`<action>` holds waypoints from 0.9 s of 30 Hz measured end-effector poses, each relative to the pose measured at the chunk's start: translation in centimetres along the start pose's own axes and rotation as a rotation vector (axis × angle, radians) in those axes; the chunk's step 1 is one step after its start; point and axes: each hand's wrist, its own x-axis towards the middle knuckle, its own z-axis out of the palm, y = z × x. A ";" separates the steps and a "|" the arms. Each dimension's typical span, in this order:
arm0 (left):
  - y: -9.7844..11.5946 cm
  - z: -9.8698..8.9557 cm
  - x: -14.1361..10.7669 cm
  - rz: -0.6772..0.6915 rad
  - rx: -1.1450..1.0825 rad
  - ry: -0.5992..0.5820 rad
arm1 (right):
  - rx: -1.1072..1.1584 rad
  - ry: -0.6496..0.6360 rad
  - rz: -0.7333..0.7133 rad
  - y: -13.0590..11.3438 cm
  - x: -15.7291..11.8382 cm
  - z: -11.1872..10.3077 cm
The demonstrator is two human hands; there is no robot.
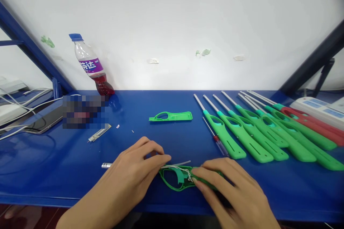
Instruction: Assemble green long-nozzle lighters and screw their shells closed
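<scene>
Near the table's front edge lies an opened green gas lighter (173,188), its teal trigger (180,176) and thin white wires (188,172) showing inside. My left hand (134,171) is closed round its barrel end, and the silver barrel tip (106,165) sticks out on the left. My right hand (228,182) grips the handle end, thumb and fingertips pinched beside the wires. Its palm and fingers hide much of the handle. A thin clear tube (184,163) pokes up behind the shell. Farther back, a loose green half shell (178,116) lies flat on the table.
Several green lighters (225,137) and a red one (314,121) lie in a row at right, beside a screwdriver (220,146) and a white power strip (319,109). A soda bottle (91,66) leans at the wall. A phone (47,120) with cables and a small packet (99,133) lie left.
</scene>
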 end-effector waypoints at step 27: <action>1.0 0.7 0.1 -0.048 -0.078 -0.115 | -0.135 -0.091 0.009 -0.6 0.7 0.0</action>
